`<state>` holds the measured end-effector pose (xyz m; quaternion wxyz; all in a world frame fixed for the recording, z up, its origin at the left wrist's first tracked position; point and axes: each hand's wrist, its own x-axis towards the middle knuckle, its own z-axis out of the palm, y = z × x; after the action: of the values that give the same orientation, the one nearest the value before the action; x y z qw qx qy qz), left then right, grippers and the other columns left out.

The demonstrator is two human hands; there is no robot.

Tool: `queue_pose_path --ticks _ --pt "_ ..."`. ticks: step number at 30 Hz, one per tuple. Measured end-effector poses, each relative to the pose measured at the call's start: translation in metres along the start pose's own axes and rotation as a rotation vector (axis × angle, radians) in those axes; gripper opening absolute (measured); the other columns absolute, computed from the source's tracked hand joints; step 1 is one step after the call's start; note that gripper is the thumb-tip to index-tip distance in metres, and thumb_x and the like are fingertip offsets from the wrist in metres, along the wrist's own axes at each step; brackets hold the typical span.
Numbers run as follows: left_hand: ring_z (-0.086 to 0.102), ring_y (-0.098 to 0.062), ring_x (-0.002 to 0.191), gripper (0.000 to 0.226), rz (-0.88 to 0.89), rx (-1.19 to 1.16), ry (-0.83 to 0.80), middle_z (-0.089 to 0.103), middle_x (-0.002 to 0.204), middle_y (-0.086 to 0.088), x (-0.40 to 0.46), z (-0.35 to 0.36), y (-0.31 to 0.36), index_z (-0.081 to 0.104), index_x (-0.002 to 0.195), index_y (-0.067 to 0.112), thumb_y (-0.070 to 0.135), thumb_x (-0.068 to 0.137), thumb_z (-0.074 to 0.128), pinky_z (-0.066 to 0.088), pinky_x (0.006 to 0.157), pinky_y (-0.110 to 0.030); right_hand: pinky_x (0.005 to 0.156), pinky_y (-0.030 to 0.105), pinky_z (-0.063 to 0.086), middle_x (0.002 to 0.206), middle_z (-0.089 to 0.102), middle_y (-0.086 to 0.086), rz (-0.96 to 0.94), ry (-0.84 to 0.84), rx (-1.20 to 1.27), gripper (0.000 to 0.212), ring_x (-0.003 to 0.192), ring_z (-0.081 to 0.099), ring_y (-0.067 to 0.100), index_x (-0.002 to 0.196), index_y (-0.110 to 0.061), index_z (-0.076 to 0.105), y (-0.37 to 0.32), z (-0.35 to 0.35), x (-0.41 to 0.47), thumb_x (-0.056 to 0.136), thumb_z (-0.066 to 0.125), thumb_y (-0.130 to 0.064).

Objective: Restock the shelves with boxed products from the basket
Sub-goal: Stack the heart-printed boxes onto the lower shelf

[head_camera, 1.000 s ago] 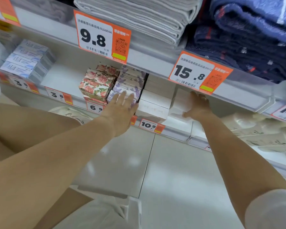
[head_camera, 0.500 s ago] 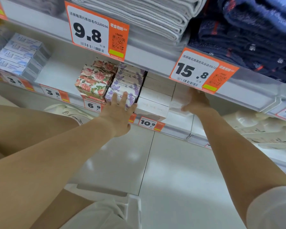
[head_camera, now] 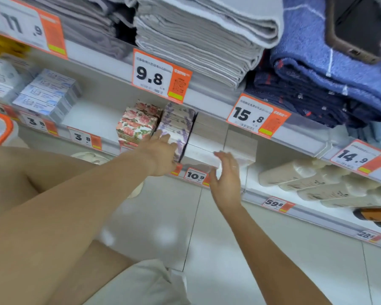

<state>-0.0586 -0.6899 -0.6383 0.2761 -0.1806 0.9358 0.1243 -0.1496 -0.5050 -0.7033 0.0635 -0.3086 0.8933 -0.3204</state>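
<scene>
On the middle shelf (head_camera: pixel 92 116) stand stacked boxes: rose-print boxes (head_camera: pixel 136 124), lavender-print boxes (head_camera: pixel 177 121), plain white boxes (head_camera: pixel 201 148) and, to their right, one more white box (head_camera: pixel 240 143). My left hand (head_camera: pixel 163 154) lies flat with straight fingers against the front of the lavender-print stack. My right hand (head_camera: pixel 226 175) hovers open in front of the white boxes, fingers spread, holding nothing. The basket is not visible.
Folded grey towels (head_camera: pixel 198 38) and blue towels (head_camera: pixel 330 69) fill the shelf above. Blue-white cartons (head_camera: pixel 46 95) sit at the left. Cream bottles (head_camera: pixel 317 181) lie on the lower shelf at right. Orange price tags (head_camera: pixel 161 77) line the shelf edges. Pale floor tiles (head_camera: pixel 218 249) lie below.
My right hand has let go of the white box on the shelf and drawn back toward me, open. My left hand stays against the lavender boxes. The view has tilted up and leftward.
</scene>
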Motion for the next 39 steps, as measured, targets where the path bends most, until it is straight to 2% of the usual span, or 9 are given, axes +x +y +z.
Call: queue_pose_path --ticks 4,7,10,15,21,25,31,35,39 --pt "0.049 -0.029 0.121 0.047 0.028 -0.005 -0.157 0.05 0.138 -0.008 -0.044 -0.032 -0.051 0.051 0.13 0.018 0.045 0.093 0.041 0.041 0.102 -0.041 0.101 0.021 0.032 0.117 0.06 0.007 -0.225 -0.053 0.112 0.033 0.115 0.048 0.02 0.115 -0.01 0.06 -0.089 0.031 0.001 0.09 0.041 -0.019" --pt "0.041 -0.022 0.132 0.051 -0.069 -0.186 -0.106 0.044 0.145 -0.005 -0.097 -0.062 -0.113 0.042 0.142 0.018 0.045 0.098 0.041 0.031 0.109 -0.029 0.091 0.035 0.043 0.112 0.06 0.002 -0.319 -0.147 0.183 0.031 0.106 0.05 0.016 0.114 -0.014 0.061 -0.16 0.065 0.006 0.093 0.039 -0.024" --pt "0.041 -0.019 0.133 0.056 -0.239 -0.395 0.075 0.045 0.145 -0.002 -0.158 -0.067 -0.191 0.036 0.145 0.022 0.048 0.096 0.044 0.029 0.105 -0.024 0.089 0.032 0.044 0.111 0.062 0.001 -0.439 -0.287 0.235 0.032 0.106 0.055 0.018 0.112 -0.016 0.063 -0.229 0.105 0.006 0.094 0.039 -0.028" --pt "0.052 -0.021 0.121 0.046 -0.549 -0.703 0.333 0.055 0.135 -0.004 -0.248 -0.022 -0.306 0.05 0.135 0.018 0.04 0.095 0.052 0.035 0.097 -0.022 0.089 0.031 0.043 0.11 0.066 0.003 -0.547 -0.507 0.187 0.034 0.105 0.06 0.022 0.108 -0.018 0.068 -0.315 0.171 0.005 0.088 0.044 -0.031" --pt "0.054 -0.022 0.107 0.039 -0.803 -1.002 0.235 0.056 0.13 -0.009 -0.314 0.059 -0.39 0.056 0.127 0.007 0.032 0.097 0.051 0.039 0.088 -0.024 0.085 0.023 0.037 0.106 0.069 0.007 -0.641 -0.692 0.111 0.03 0.102 0.062 0.026 0.103 -0.015 0.07 -0.372 0.233 0.014 0.083 0.05 -0.021" --pt "0.047 -0.025 0.126 0.048 -1.03 -0.977 0.195 0.048 0.142 -0.008 -0.324 0.116 -0.42 0.048 0.136 0.01 0.036 0.095 0.053 0.037 0.102 -0.027 0.085 0.023 0.035 0.114 0.063 0.008 -0.687 -0.83 -0.014 0.029 0.105 0.058 0.023 0.115 -0.017 0.064 -0.385 0.278 0.028 0.088 0.059 -0.011" --pt "0.054 -0.025 0.113 0.04 -1.201 -0.94 0.457 0.057 0.128 -0.01 -0.321 0.183 -0.413 0.054 0.127 0.011 0.021 0.089 0.058 0.037 0.086 -0.028 0.075 0.03 0.047 0.116 0.059 0.003 -0.375 -1.038 0.03 0.033 0.095 0.054 0.015 0.124 -0.017 0.054 -0.409 0.327 0.036 0.091 0.058 -0.017" --pt "0.055 -0.021 0.103 0.029 -1.186 -0.893 0.604 0.059 0.11 -0.004 -0.319 0.214 -0.385 0.061 0.112 0.013 0.027 0.087 0.057 0.038 0.079 -0.026 0.097 0.043 0.047 0.121 0.058 0.009 -0.066 -1.125 0.175 0.052 0.105 0.058 0.024 0.141 -0.015 0.038 -0.426 0.357 0.045 0.094 0.057 -0.022" --pt "0.048 -0.016 0.116 0.07 -1.021 -0.938 0.37 0.051 0.127 0.001 -0.302 0.234 -0.362 0.05 0.131 0.017 0.061 0.077 0.044 0.032 0.086 -0.021 0.096 0.041 0.047 0.142 0.044 0.008 -0.058 -1.131 0.148 0.061 0.122 0.051 0.027 0.147 -0.019 0.029 -0.442 0.385 0.048 0.093 0.057 -0.027"
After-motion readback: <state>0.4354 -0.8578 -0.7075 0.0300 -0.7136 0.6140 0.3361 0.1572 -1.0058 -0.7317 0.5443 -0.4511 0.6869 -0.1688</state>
